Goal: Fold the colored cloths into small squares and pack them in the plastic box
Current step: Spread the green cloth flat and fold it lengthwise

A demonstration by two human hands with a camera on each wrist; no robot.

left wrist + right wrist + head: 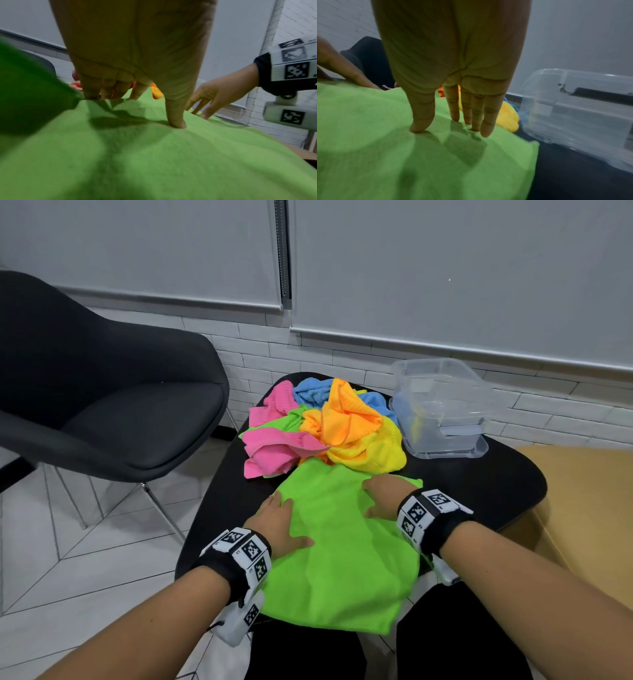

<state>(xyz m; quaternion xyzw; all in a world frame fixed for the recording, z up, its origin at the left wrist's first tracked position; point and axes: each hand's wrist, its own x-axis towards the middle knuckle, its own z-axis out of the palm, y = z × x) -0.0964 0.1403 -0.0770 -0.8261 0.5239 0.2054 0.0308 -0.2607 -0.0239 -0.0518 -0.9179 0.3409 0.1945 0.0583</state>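
1. Two hands lie flat on one cloth. Our left hand (pixel 275 523) presses the left edge of the green cloth (pixel 339 559), fingers straight and slightly spread, gripping nothing.
2. The green cloth is fuzzy microfibre, spread roughly square on the black table (pixel 507 484), its near edge overhanging.
3. Our right hand (pixel 383 496) rests on the cloth's far right corner, fingers extended, thumb apart.
4. Behind it, a crumpled pile (pixel 322 426) of ribbed pink, blue, orange and yellow cloths.
5. Rightmost, the clear plastic box (pixel 442 409), rounded corners, beside the pile.
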